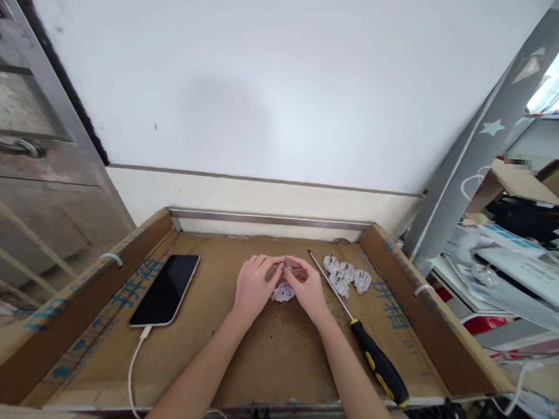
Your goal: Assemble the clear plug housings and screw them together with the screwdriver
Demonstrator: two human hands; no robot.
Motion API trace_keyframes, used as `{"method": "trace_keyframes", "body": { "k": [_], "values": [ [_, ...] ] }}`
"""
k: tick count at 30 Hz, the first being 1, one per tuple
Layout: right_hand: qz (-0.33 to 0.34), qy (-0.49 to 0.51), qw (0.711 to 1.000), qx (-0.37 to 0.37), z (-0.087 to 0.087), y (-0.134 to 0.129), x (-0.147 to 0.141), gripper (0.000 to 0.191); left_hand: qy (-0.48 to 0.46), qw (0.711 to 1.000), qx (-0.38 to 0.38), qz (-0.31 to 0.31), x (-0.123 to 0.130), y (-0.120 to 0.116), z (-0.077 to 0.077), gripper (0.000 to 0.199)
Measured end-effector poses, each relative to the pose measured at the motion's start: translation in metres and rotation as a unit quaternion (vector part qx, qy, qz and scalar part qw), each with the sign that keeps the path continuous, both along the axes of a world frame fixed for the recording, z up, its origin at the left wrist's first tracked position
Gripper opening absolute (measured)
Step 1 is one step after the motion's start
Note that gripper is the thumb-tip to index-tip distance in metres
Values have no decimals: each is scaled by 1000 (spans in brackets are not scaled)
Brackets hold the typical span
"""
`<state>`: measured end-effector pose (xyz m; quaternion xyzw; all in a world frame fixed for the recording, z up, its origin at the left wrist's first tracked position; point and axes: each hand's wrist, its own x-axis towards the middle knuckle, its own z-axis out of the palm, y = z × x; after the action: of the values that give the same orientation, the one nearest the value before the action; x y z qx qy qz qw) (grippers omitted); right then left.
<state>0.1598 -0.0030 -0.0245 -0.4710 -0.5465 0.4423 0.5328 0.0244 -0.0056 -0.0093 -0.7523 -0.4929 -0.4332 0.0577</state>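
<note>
My left hand [257, 284] and my right hand [306, 285] meet over the middle of the cardboard. Their fingertips pinch a small plug part [284, 265] with metal bits; the fingers hide most of it. Just below them, a clear plastic plug piece [283, 292] with holes lies on the cardboard between the hands. To the right of my right hand sit several clear plugs [340, 278] with metal pins pointing up. A screwdriver [378, 361] with a black and yellow handle lies beside my right forearm, its shaft slanting toward the plugs.
A shallow cardboard tray [216, 350] with raised sides forms the work surface. On its left lies a phone [166, 290] with a white cable [133, 367]. A white wall [275, 109] rises behind; a metal door [43, 159] stands left, and cluttered shelving [505, 271] right.
</note>
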Motion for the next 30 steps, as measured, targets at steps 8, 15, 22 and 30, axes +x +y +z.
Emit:
{"method": "trace_keyframes", "body": {
  "k": [8,15,22,30],
  "values": [
    [6,50,999,-2,-1,2,-2,31,22,1000,-12,-1,-3,-2,1,15],
    [14,141,990,-18,-2,5,-7,42,11,1000,-6,-16,-5,0,1,17],
    [-3,194,980,-45,-3,8,-3,51,-4,999,-23,-35,-4,-2,1,17],
    [-2,185,982,-39,-2,7,-3,46,18,999,-33,-31,-5,0,0,17]
  ]
}}
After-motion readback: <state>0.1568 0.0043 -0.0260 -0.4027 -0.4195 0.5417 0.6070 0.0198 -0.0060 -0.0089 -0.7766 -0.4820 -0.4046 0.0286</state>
